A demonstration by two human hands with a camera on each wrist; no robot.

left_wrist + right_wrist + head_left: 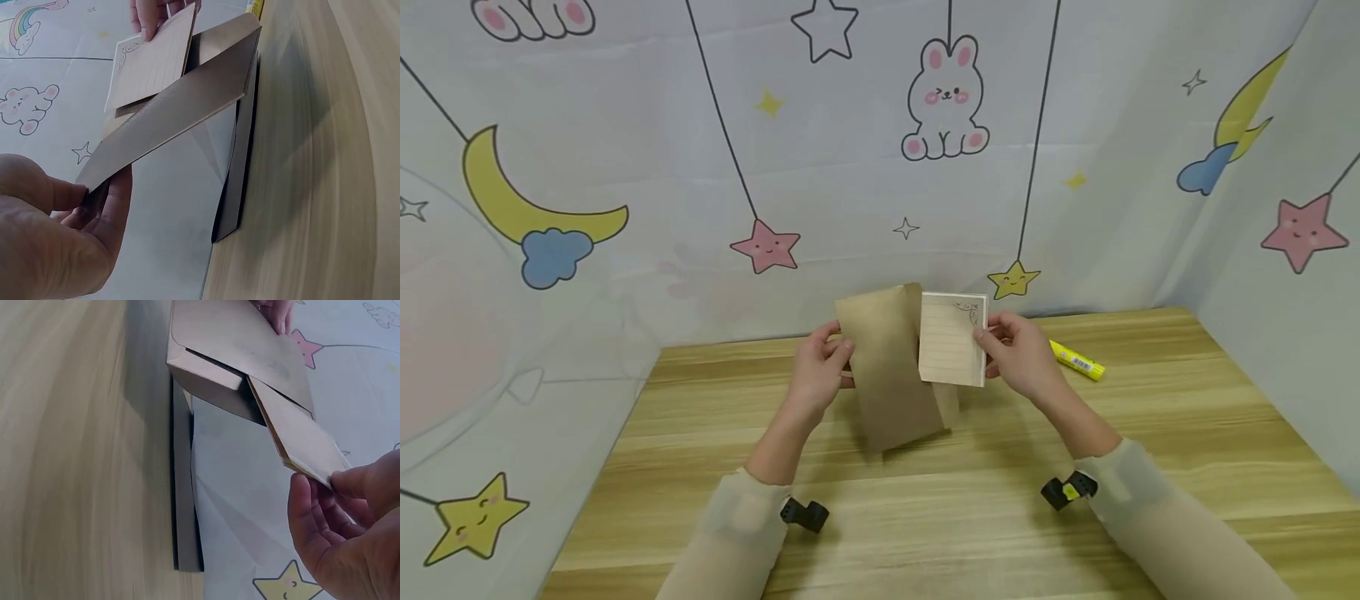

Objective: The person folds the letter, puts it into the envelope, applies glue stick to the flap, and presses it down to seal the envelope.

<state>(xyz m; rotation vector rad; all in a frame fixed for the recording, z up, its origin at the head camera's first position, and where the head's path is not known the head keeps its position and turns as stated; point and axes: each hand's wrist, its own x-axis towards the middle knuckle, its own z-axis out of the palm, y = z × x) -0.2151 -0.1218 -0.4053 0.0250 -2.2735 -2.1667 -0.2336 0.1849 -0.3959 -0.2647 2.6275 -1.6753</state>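
Note:
A brown kraft-paper envelope (887, 367) is held up above the table, its left edge pinched between the thumb and fingers of my left hand (820, 367). My right hand (1026, 357) pinches the right edge of a small cream lined notepad (951, 342) with a scroll print in one corner. In the right wrist view the pad's inner end (269, 403) lies in the envelope's open side, under the front panel. A darker brown strip (240, 169) shows below the envelope in the left wrist view; whether it belongs to the envelope I cannot tell.
A yellow glue stick (1078, 361) lies on the wooden table (985, 517), behind and to the right of my right hand. White cloth (850, 183) printed with stars, moons and rabbits hangs at the table's back and sides. Black wrist cameras (805, 515) sit at both sleeves.

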